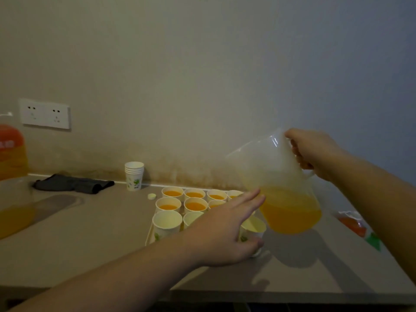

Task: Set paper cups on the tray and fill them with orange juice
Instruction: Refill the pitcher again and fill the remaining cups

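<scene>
1. Paper cups stand on the tray on the counter, head view; the two rows farther from the camera hold orange juice, the nearest row looks empty.
2. Writing: cup sides show a green print, no words legible; the orange bottle far left of the tray has a red label, text blurred, unreadable.
3. Left hand reaches over the tray's near right corner, fingers straight and spread, thumb against the near-right cup.
4. Right hand, up and right of the tray, curls round the handle of the clear pitcher, tilted towards the tray, juice in its lower part.
5. Spare cup stack, small cap and dark cloth lie left of and behind the tray.
</scene>
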Available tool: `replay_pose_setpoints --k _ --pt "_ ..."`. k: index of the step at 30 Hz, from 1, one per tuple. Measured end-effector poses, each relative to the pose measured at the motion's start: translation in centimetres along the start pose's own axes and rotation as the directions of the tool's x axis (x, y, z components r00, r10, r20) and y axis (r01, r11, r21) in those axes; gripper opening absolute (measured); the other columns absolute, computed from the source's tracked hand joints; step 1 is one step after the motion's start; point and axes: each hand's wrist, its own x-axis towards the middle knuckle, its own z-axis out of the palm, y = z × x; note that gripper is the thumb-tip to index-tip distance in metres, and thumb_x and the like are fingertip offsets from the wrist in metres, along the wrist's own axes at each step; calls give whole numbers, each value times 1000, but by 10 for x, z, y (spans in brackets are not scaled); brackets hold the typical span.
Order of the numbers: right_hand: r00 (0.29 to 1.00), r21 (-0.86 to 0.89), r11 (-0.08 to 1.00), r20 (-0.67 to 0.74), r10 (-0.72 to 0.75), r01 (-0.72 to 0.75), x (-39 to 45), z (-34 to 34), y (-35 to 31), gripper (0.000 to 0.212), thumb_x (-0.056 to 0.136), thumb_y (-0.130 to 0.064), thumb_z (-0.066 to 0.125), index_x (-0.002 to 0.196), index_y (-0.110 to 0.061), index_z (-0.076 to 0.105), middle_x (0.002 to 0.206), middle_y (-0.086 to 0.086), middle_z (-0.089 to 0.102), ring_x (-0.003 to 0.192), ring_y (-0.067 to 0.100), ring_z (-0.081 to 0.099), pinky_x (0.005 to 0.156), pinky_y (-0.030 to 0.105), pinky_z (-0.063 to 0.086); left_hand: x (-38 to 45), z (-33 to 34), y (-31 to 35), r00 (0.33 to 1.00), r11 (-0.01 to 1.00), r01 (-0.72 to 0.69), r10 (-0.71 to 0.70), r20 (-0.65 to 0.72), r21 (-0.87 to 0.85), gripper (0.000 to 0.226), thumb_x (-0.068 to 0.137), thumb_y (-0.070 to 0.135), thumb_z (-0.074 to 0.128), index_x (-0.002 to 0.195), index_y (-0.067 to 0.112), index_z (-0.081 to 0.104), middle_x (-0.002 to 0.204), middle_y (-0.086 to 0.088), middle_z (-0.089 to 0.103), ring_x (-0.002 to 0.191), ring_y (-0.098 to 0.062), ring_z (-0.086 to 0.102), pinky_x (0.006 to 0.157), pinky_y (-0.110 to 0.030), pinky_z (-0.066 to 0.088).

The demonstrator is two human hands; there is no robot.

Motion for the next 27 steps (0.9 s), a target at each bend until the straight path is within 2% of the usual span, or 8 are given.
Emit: replay_pose_setpoints --k 6,8,11,16,23,27 --pt "1000 -80 997 16 15 -14 7 -4 26 26 87 -25 57 65 -14 50 58 3 44 46 17 31 49 28 27 7 17 0 991 996 52 -61 -121 -71 93 95 49 64 161 39 -1 163 32 -16 149 12 -7 113 -9 7" --pt "1000 -112 994 21 15 -13 11 -4 34 25 88 -25 56 67 -12 51 59 4 44 47 18 32 49 28 28 12 20 -1 989 992 86 -96 -109 -89 100 93 52 65 160 40 -9 162 32 -23 148 10 -11 112 -12 4" --pt "1000 -184 983 26 10 -5 17 -4 44 27 90 -28 55 70 -11 54 61 6 47 48 19 35 50 29 31 19 25 2 989 988 116 -125 -79 -105 107 91 54 66 159 37 -15 163 26 -26 150 4 -16 119 -20 4" --pt "1000 -217 976 19 14 -9 24 -5 60 29 90 -26 56 65 -11 52 55 4 45 46 18 34 50 29 29 21 41 4 987 982 128 -140 -80 -139 107 92 54 65 159 38 -17 162 27 -28 150 4 -22 126 -30 4" --pt "999 -341 940 33 -3 14 35 -4 78 27 91 -26 53 71 -8 52 54 5 46 47 19 36 53 31 31 23 50 -2 992 982 120 -114 44 -145 110 91 55 66 157 39 -21 159 28 -32 147 5 -25 122 -26 -1" --pt "1000 -332 943 28 -10 19 38 -7 85 29 91 -24 54 68 -8 52 52 5 45 42 18 36 53 29 30 29 52 0 986 984 124 -107 131 -126 112 89 57 68 156 43 -21 156 28 -38 151 -2 -22 120 -29 3"
